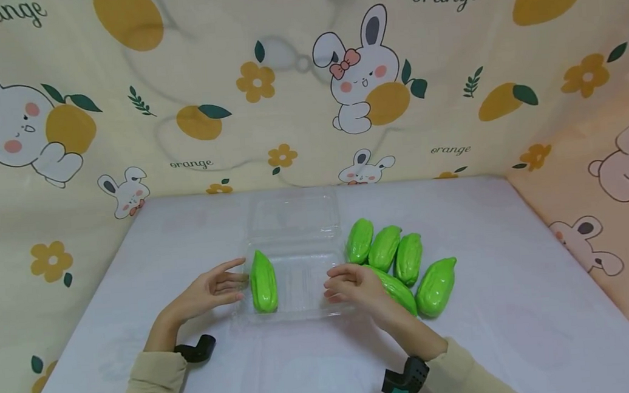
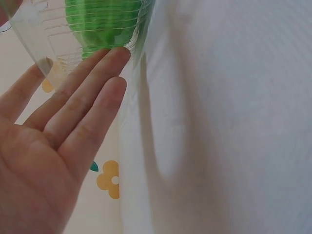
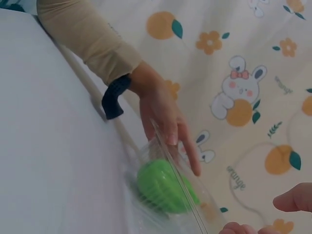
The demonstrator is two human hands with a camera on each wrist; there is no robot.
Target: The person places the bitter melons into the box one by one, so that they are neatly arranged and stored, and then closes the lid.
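Observation:
A clear plastic clamshell box [image 1: 304, 282] lies with its lid [image 1: 294, 216] folded back. Along the left side of its base sits one glossy green ridged fruit [image 1: 264, 282], pointed at the far end. My left hand [image 1: 217, 288] is at the box's left wall; in the left wrist view its fingers [image 2: 90, 92] are extended, tips right at the clear plastic. At the box's right side my right hand [image 1: 356, 288] has its fingers loosely bent and over the rim, holding nothing. Its thumb [image 3: 295, 197] stands apart from the other fingers in the right wrist view.
Several more green fruits [image 1: 408, 260] lie grouped right of the box, one partly hidden behind my right hand. A white cloth [image 1: 500, 342] covers the table. Behind it hangs a curtain [image 1: 297, 112] printed with rabbits and oranges. Each wrist carries a black camera [image 1: 406, 379].

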